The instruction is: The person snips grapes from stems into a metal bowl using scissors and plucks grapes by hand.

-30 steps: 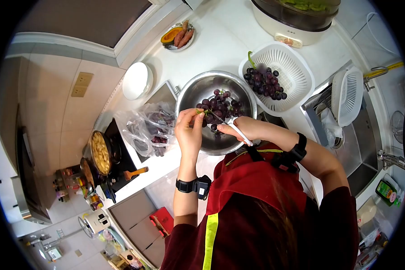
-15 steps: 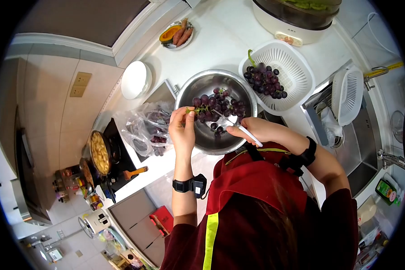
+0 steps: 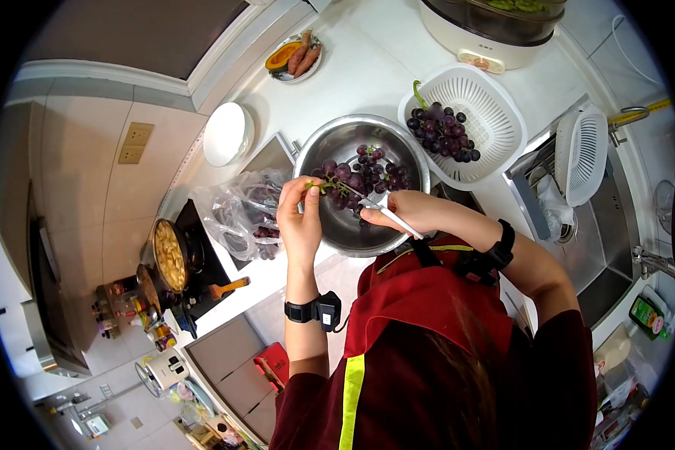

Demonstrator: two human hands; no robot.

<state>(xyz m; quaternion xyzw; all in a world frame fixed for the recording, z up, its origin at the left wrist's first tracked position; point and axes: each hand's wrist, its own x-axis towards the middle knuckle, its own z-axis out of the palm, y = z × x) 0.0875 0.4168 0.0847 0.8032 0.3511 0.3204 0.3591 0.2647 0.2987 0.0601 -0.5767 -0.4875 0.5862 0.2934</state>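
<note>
My left hand (image 3: 301,214) pinches the green stem of a grape bunch (image 3: 342,174) over the left side of a steel bowl (image 3: 322,139). In my right hand (image 3: 406,212) are white-handled scissors (image 3: 399,220), their blades reaching among the grapes and stems. Loose dark grapes lie in the bowl beneath. Right of the bowl, a white basket (image 3: 500,124) holds another dark bunch (image 3: 444,133) with a green stem. A clear plastic bag (image 3: 229,217) with more grapes lies left of my left hand.
A white bowl (image 3: 228,135) and a plate with pumpkin and sweet potatoes (image 3: 301,57) stand behind. A steamer (image 3: 487,37) is at the back right. The sink (image 3: 596,232) with a second basket (image 3: 581,159) lies right. A pan of food (image 3: 169,255) sits on the stove.
My left hand has shifted slightly left with the stem. The right hand with the scissors moved out to the right, then back toward the bunch.
</note>
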